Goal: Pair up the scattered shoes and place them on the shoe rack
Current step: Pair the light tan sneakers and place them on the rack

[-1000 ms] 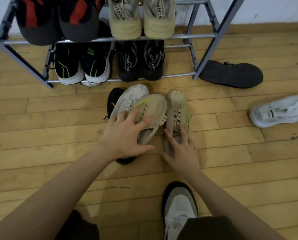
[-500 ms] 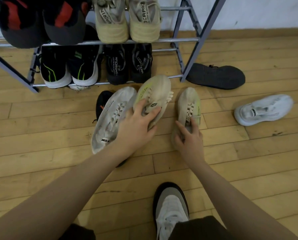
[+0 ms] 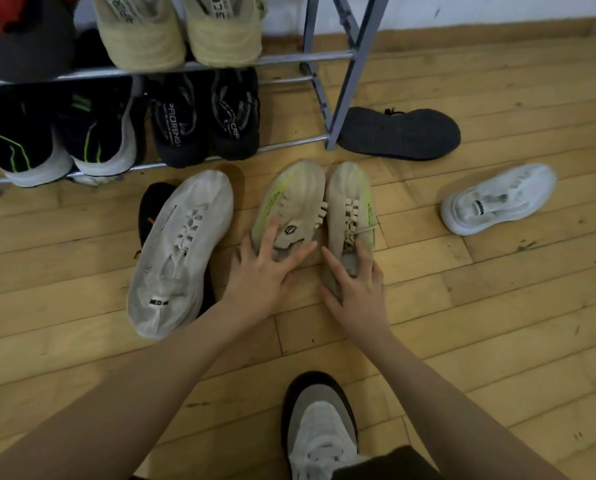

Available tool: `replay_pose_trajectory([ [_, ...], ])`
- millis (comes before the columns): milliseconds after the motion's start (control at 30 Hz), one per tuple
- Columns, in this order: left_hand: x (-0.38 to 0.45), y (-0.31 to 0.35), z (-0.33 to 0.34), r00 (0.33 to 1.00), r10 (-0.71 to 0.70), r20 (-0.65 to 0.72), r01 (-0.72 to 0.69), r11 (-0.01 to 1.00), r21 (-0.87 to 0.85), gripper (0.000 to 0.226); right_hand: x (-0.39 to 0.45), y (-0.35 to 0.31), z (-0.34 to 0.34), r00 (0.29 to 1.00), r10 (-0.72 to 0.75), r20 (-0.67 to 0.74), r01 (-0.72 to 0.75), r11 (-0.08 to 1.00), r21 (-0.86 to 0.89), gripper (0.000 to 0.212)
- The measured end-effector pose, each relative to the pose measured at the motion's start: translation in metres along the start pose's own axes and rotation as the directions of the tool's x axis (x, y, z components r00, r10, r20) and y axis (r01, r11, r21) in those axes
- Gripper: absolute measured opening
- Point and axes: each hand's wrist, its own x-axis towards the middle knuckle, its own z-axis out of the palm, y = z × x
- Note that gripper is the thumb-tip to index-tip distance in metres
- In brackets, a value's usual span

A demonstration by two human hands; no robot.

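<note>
Two beige shoes with lime-yellow trim stand side by side on the wooden floor in front of the grey metal shoe rack. My left hand grips the heel end of the left beige shoe. My right hand grips the heel end of the right beige shoe. A large off-white sneaker lies to the left, resting partly on a black shoe. A white sneaker lies alone at the right. A dark shoe lies sole up beside the rack's right leg.
The rack's lower shelf holds a black-and-green pair and a black pair; the upper shelf holds a tan pair and dark red-marked shoes. My own grey-white shoe stands at the bottom. A wall runs behind the rack.
My left hand brought the left beige shoe down and to the right, setting it beside the other. The right hand stayed on its shoe. The off-white sneaker is now uncovered.
</note>
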Motion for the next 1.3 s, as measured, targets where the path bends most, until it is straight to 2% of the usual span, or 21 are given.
replay_pose_trajectory([
  [133, -0.008, -0.005, 0.0, 1.0, 0.03, 0.011, -0.03, 0.999, 0.026, 0.053, 0.003, -0.001, 0.002, 1.0, 0.011, 0.006, -0.012, 1.0, 0.018, 0.055],
  [267, -0.007, -0.005, -0.004, 1.0, -0.005, 0.017, 0.005, 0.999, -0.038, 0.051, 0.001, -0.004, -0.001, 0.999, -0.004, -0.034, 0.006, 0.998, 0.066, 0.049],
  [433, -0.008, -0.002, -0.02, 0.992, -0.036, -0.122, 0.005, 0.971, -0.239, 0.043, 0.002, -0.016, -0.01, 0.984, 0.025, -0.176, 0.004, 0.987, 0.16, 0.045],
  [667, -0.016, 0.0, -0.063, 0.957, -0.053, -0.284, -0.054, 0.933, -0.356, 0.041, -0.002, -0.044, -0.05, 0.942, 0.056, -0.332, 0.017, 0.977, 0.213, 0.043],
  [800, -0.023, 0.009, -0.102, 0.924, 0.028, -0.38, -0.161, 0.932, -0.324, 0.039, -0.004, -0.065, -0.086, 0.893, 0.057, -0.446, 0.05, 0.973, 0.223, 0.041],
  [900, -0.023, 0.017, -0.135, 0.901, 0.057, -0.431, -0.202, 0.933, -0.298, 0.037, -0.003, -0.077, -0.118, 0.884, 0.077, -0.462, 0.057, 0.961, 0.269, 0.042],
  [1033, -0.028, 0.028, -0.184, 0.862, 0.063, -0.502, -0.223, 0.938, -0.266, 0.04, -0.007, -0.091, -0.164, 0.846, 0.049, -0.531, 0.113, 0.957, 0.268, 0.043],
  [1300, -0.065, 0.032, -0.285, 0.741, 0.04, -0.671, -0.253, 0.941, -0.224, 0.035, -0.031, -0.137, -0.248, 0.762, -0.069, -0.644, 0.245, 0.951, 0.188, 0.042],
])
